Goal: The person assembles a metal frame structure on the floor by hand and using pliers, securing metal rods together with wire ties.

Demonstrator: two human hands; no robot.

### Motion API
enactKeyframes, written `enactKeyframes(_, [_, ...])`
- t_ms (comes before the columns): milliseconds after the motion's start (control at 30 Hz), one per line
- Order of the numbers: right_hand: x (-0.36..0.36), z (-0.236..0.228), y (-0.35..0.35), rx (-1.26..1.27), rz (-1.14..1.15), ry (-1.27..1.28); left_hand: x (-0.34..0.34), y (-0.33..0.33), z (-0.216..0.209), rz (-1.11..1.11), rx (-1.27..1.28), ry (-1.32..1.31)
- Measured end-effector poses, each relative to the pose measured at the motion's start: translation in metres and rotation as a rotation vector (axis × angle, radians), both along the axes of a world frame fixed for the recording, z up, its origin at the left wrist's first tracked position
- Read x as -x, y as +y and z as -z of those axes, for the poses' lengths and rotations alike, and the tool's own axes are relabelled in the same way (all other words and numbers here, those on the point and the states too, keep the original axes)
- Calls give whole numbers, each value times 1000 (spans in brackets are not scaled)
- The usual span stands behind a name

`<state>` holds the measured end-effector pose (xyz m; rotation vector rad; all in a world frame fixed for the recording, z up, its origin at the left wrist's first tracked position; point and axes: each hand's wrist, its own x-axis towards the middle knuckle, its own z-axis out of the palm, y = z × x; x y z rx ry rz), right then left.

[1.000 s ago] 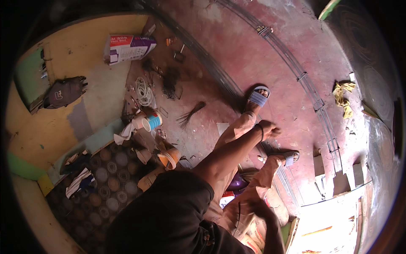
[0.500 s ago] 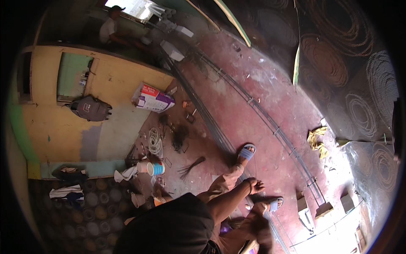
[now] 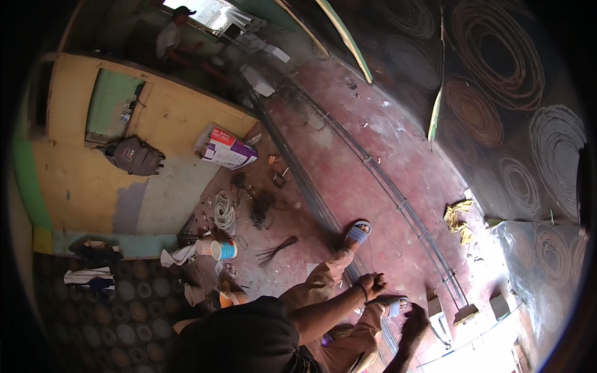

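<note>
Your left hand, with a dark band at its wrist, hangs over the floor between your sandalled feet, its fingers curled in; you can't tell whether they pinch anything (a thin wire would barely show at this size). Your right hand is well to its right, dark and bent at the wrist, and its grip can't be made out either. The long bundle of dark rods lies on the reddish floor, running from the upper left down beneath your legs, near your left hand. To its right stretches a narrow tied rod frame, with a yellow cloth beyond. Loose wires lie left of your left foot.
</note>
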<state>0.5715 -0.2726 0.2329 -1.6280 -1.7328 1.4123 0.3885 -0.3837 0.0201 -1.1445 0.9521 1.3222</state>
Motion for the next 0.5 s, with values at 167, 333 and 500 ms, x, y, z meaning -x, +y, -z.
enactKeyframes(167, [-85, 118, -116, -86, -717, -163, -22, 131, -89, 339, -64, 115])
enactKeyframes(333, [19, -32, -29, 84, -294, 190, 18, 5, 18, 110, -286, -58])
enactKeyframes(500, [-27, 50, -30, 28, 173, -185, -7, 89, -56, 160, 54, 80])
